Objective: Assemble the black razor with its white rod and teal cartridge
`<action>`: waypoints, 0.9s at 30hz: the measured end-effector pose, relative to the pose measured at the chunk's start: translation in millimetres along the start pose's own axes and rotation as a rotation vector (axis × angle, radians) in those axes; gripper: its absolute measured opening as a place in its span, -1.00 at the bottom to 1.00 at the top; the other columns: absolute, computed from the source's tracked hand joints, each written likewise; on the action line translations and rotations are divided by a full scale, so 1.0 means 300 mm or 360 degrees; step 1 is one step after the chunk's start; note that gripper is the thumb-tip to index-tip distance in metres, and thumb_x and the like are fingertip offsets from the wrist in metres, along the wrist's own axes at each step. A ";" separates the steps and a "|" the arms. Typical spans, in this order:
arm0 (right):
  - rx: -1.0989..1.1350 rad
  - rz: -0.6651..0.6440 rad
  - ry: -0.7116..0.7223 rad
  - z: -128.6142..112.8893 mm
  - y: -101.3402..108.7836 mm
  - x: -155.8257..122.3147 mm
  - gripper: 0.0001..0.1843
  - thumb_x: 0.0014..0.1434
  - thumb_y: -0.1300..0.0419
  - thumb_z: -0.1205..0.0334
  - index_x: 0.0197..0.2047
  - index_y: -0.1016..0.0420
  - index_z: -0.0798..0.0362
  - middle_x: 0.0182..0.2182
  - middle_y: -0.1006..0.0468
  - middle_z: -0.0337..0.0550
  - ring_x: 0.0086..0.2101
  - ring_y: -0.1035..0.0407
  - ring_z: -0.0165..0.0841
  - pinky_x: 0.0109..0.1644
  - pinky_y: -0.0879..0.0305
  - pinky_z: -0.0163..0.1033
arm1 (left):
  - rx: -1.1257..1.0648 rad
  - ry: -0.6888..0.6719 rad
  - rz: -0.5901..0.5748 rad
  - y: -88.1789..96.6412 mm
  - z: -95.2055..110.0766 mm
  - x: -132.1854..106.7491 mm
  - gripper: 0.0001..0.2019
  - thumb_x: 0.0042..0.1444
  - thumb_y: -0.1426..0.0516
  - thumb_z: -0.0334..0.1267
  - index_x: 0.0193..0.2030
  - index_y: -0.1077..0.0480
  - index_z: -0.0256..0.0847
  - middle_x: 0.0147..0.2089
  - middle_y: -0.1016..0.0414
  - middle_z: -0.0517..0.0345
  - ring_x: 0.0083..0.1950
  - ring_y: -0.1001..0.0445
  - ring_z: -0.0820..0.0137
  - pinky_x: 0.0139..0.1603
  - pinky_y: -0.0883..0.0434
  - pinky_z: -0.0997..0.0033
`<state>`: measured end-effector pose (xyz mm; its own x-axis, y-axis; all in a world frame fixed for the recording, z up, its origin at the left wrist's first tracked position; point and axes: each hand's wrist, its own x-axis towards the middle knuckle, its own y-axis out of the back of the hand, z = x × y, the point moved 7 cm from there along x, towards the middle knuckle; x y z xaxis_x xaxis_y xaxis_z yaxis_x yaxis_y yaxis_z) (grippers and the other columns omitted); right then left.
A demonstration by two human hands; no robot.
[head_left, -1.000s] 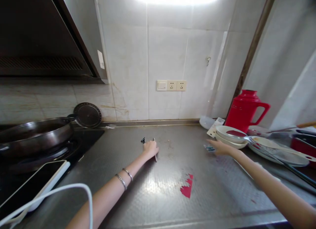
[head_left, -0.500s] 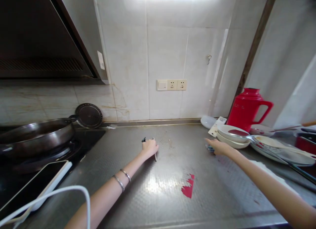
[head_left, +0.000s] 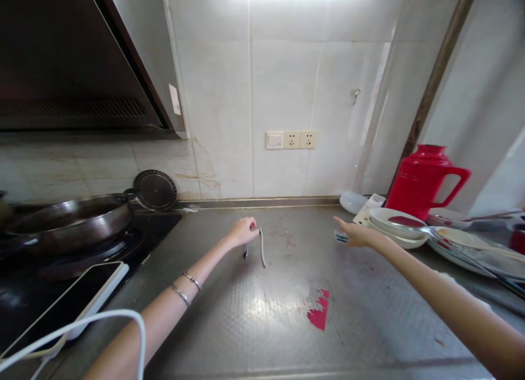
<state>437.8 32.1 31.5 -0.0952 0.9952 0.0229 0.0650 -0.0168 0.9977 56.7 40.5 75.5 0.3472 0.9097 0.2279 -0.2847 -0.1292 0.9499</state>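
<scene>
Above the metal countertop point(head_left: 279, 276), my left hand point(head_left: 243, 232) is closed in a pinch on a short cord point(head_left: 263, 250). One pale end of the cord droops to the right of the fingers, and a dark end hangs on their left. My right hand point(head_left: 355, 233), closed with the index finger stretched out, is over the counter's right side by the stacked white bowls point(head_left: 396, 238). It holds a small flat blue-and-white piece point(head_left: 340, 236), mostly hidden by the fingers, whose kind I cannot make out.
A steel pan point(head_left: 77, 227) stands on the black stove at left, with a round dark disc point(head_left: 155, 191) against the wall. A phone point(head_left: 65, 309) and a white cable point(head_left: 102, 315) lie nearer. On the right are a red thermos point(head_left: 422, 180) and plates point(head_left: 479, 249). A red patch point(head_left: 320, 311) marks the counter.
My left hand has lifted from the counter, so the cord now hangs from its fingers. The right hand has moved slightly left and up. The view has turned slightly.
</scene>
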 end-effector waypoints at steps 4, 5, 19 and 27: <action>-0.0053 -0.0150 0.0273 -0.288 0.048 0.009 0.15 -0.20 -0.25 0.39 0.34 0.37 0.09 -0.06 -0.47 0.13 -0.10 -0.37 -0.07 -0.10 -0.23 -0.09 | 0.0057 -0.0291 -0.0068 -0.033 0.074 -0.016 -0.52 -0.06 -0.11 0.04 -0.02 -0.27 -0.16 0.05 -0.32 -0.01 0.12 -0.21 0.13 0.09 -0.16 -0.02; -0.0049 -0.0163 0.0368 -0.369 0.063 0.002 0.15 -0.19 -0.24 0.38 0.34 0.39 0.09 -0.04 -0.45 0.14 -0.09 -0.36 -0.08 -0.10 -0.23 -0.10 | 0.0061 -0.0336 -0.0099 -0.044 0.091 -0.020 -0.45 -0.08 -0.12 0.07 0.02 -0.23 -0.16 0.09 -0.28 -0.04 0.15 -0.15 0.11 0.10 -0.12 -0.09; -0.0184 -0.0031 0.1011 -0.879 0.127 -0.144 0.13 -0.16 -0.22 0.42 0.34 0.43 0.16 0.02 -0.34 0.20 -0.03 -0.27 -0.09 -0.10 -0.22 -0.15 | -0.0174 -0.0536 -0.0054 -0.060 0.191 -0.148 -0.31 -0.18 -0.19 0.11 0.09 -0.18 -0.15 0.05 -0.24 -0.02 0.11 -0.16 0.14 0.14 -0.10 0.02; -0.0231 -0.0009 0.0847 -0.862 0.136 -0.149 0.16 -0.15 -0.27 0.28 0.34 0.45 0.06 0.05 -0.32 0.18 -0.02 -0.27 -0.01 -0.13 -0.23 -0.07 | -0.0156 -0.0514 -0.0007 -0.063 0.180 -0.109 -0.45 -0.15 -0.19 0.08 -0.02 -0.30 -0.12 0.03 -0.26 0.03 0.12 -0.16 0.15 0.12 -0.14 0.07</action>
<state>187.7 -38.0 87.5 -0.5868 0.8097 0.0087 -0.0711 -0.0623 0.9955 99.1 -8.2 61.6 0.6093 0.7361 0.2949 -0.3619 -0.0728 0.9294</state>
